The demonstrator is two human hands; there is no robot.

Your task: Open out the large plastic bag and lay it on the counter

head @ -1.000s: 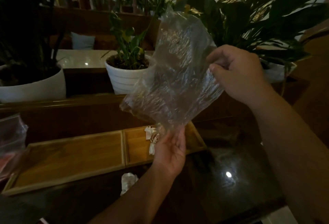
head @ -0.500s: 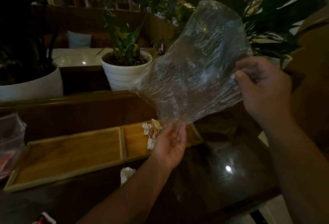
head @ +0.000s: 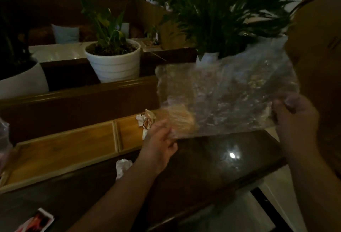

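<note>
A crinkled clear plastic bag (head: 227, 98) is stretched out in the air above the dark glossy table (head: 212, 167). My left hand (head: 160, 139) grips its lower left corner, just in front of a wooden tray. My right hand (head: 295, 119) pinches the bag's right edge, thumb on the near side. The bag looks empty and lies nearly level between the two hands.
A two-part wooden tray (head: 60, 152) sits at the table's back edge with a crumpled wrapper (head: 145, 119) in it. Another crumpled paper (head: 122, 167) lies in front. White plant pots (head: 114, 63) stand on a ledge behind. A printed packet (head: 36, 222) lies bottom left.
The bag has swung down and to the right, from upright to nearly level. My right hand dropped lower and further right; my left hand stayed by the tray.
</note>
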